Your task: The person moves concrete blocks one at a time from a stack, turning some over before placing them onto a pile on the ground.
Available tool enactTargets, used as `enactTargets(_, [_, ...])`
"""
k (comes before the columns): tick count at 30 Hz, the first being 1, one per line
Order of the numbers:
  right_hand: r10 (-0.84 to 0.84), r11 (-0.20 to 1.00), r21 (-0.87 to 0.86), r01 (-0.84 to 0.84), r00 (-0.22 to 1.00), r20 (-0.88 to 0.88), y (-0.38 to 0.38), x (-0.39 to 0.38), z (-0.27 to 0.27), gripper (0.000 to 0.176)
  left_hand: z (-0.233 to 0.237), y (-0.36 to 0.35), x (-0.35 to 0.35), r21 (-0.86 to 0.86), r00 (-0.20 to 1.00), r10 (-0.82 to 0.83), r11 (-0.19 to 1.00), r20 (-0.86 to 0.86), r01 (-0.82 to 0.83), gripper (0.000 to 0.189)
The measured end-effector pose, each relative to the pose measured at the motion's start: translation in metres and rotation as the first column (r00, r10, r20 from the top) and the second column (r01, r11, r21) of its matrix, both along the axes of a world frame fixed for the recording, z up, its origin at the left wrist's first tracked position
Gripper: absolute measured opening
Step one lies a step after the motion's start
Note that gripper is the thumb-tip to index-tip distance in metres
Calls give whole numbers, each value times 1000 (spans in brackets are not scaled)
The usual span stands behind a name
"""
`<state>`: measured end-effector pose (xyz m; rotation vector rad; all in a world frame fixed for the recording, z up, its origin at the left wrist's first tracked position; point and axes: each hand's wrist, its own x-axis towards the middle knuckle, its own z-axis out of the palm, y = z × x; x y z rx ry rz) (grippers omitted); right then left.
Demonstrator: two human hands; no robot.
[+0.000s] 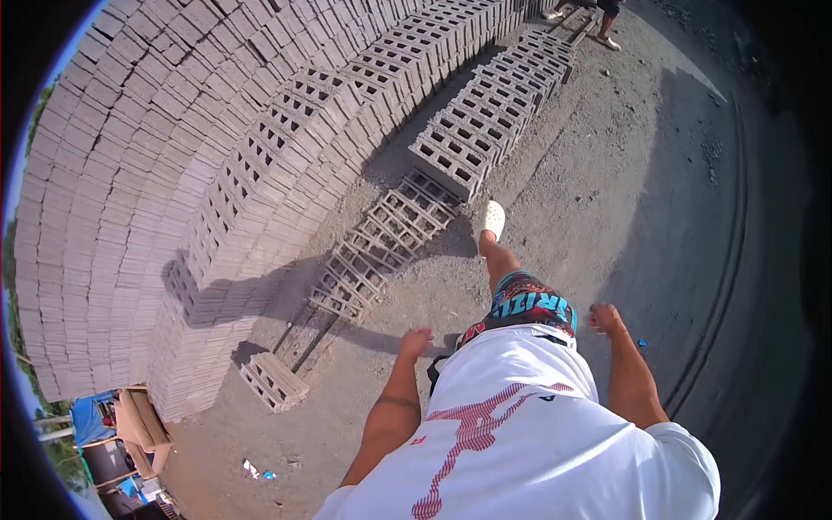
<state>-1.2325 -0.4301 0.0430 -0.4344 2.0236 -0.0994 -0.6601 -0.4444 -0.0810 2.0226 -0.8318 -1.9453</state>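
Note:
My left hand (415,341) hangs beside my hip over the bare ground, its fingers loosely curled with nothing seen in them. On the other side, my right hand (605,318) is held by the patterned shorts (530,303), fingers also curled in and no object visible. Both hands are apart from the blocks. Ahead of my left hand lie wooden frames (381,243) in a row on the ground. Beyond them stands a low row of hollow concrete blocks (491,113). One foot in a white clog (494,218) is stepping forward beside that row.
A tall wall of stacked concrete blocks (113,199) rises on the left, with a lower stack (260,165) before it. A few loose blocks (274,382) lie at lower left. Another person's legs (607,26) show at the top. Litter (251,469) lies on the ground.

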Motion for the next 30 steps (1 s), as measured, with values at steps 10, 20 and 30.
enactTargets(10, [-31, 995, 100, 19, 992, 122, -255, -32, -122, 30, 42, -303, -2, 49, 798, -457, 877, 394, 478, 41])
enactTargets(20, [154, 900, -432, -61, 971, 182, -559, 20, -165, 46, 108, -599, -93, -52, 676, -518, 773, 523, 632, 41])
enactTargets(30, [421, 887, -161, -434, 901, -109, -649, 115, -306, 40, -131, -795, -181, 382, -502, -785, -366, 362, 848, 51])
